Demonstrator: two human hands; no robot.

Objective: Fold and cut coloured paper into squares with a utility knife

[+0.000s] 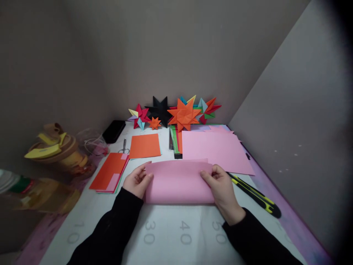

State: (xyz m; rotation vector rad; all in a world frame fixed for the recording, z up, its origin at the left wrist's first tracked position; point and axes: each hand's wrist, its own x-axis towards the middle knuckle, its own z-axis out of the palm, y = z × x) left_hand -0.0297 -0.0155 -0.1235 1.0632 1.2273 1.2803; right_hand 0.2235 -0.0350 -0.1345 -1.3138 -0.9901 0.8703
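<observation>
While your left hand [139, 181] pinches one end of the bent pink sheet [178, 189], your right hand [223, 187] grips the other, the fingers of both closed on its upper corners. You have it before you, near the middle of the surface [165, 222], doubled over with its bend toward you (a second edge shows just above the nearer one). Beyond it to the right lies a larger pink sheet [215, 151], and near your right hand a black-and-yellow utility knife [256, 195] rests slantwise. Left of your left hand sits a stack of coloured paper [106, 173]; past that are small scissors [124, 148] and an orange square [145, 145]. Folded paper stars [184, 115] stand by the wall [165, 48].
</observation>
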